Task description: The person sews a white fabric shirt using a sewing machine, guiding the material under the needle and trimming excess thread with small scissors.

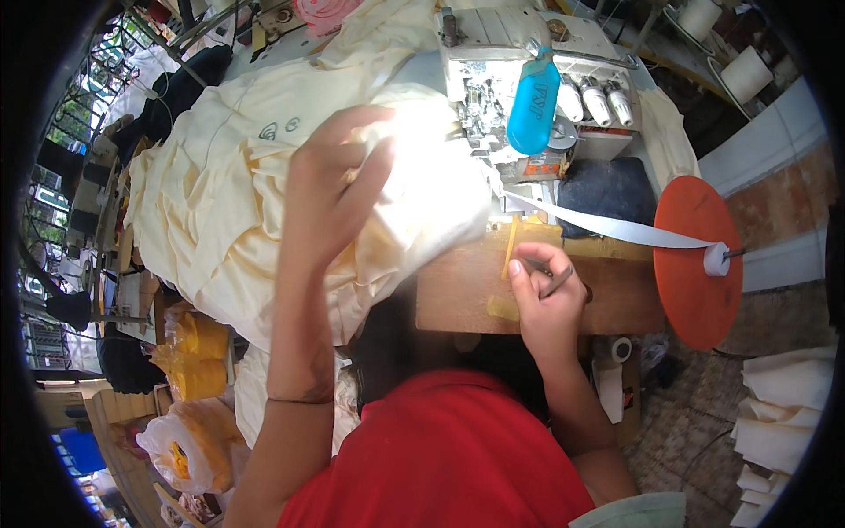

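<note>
red shirt (431, 458) was seen. tool (560, 280) was clasped by right hand (547, 308); cloth (224, 189) was spread leftward, nearer unclenched left hand (333, 180).

The fabric (207, 180) is cream with small dark marks, the ribbon (625, 231) white, the bottle-shaped item (531, 110) blue; past the brown bench's (458, 295) right edge, the disc (694, 304) is orange-red.

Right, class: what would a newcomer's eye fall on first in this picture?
Probably the red shirt at bottom centre and the large orange disc at the right, with white tape stretching from its centre towards the sewing machine. A bright blue, rounded piece stands out on that machine, at upper centre-right. Left of centre, the left hand is over heaped cream fabric.
</note>
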Available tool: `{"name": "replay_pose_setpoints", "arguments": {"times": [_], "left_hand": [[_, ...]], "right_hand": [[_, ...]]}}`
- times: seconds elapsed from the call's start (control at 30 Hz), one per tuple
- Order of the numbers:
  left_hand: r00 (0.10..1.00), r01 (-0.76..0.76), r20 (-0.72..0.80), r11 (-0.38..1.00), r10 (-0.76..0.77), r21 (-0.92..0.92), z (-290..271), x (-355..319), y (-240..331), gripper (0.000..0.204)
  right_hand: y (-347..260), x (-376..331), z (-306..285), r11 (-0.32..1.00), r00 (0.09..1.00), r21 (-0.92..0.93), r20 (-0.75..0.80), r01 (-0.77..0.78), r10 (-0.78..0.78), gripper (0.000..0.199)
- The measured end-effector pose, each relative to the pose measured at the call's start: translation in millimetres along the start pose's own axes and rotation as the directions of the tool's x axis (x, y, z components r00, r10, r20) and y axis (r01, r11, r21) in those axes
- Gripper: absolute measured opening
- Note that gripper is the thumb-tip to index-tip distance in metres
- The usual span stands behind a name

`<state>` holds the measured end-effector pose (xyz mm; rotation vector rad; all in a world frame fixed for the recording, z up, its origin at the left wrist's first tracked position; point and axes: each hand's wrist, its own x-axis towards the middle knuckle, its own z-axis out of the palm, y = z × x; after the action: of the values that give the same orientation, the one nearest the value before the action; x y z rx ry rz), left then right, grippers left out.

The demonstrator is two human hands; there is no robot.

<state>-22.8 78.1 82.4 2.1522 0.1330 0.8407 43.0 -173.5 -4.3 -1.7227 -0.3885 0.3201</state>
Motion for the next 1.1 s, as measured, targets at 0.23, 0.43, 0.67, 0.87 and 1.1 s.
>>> {"name": "replay_pose_setpoints", "arguments": {"times": [0.23,0.43,0.67,0.87,1.1], "left_hand": [[0.732,-0.124,0.667,0.990,0.136,-0.065,2.3,22.4,33.0,0.019],[0.867,-0.097,0.497,0.989,0.031,0.109,13.5,33.5,5.4,0.026],[0.924,0.289,0.295,0.950,-0.245,-0.116,36.5,16.2,-51.4,0.020],[0.926,0.336,0.282,0.890,-0.252,-0.308,35.7,20.3,-29.4,0.019],[0.886,0.426,0.304,0.873,-0.349,-0.237,43.7,21.5,-48.0,0.021]], "right_hand": [[-17.2,8.9,9.5,0.792,0.913,0.575,0.404,-0.204,-0.057,0.032],[-10.9,31.1,34.3,0.975,0.972,0.191,0.186,0.110,-0.146,0.018],[-1.5,36.9,43.7,0.845,0.944,0.489,0.328,-0.214,0.049,0.024],[13.8,29.7,23.3,0.960,0.903,0.190,0.415,-0.203,0.109,0.031],[-28.1,9.2,-7.1,0.967,0.962,-0.086,0.151,0.241,-0.227,0.054]]}}
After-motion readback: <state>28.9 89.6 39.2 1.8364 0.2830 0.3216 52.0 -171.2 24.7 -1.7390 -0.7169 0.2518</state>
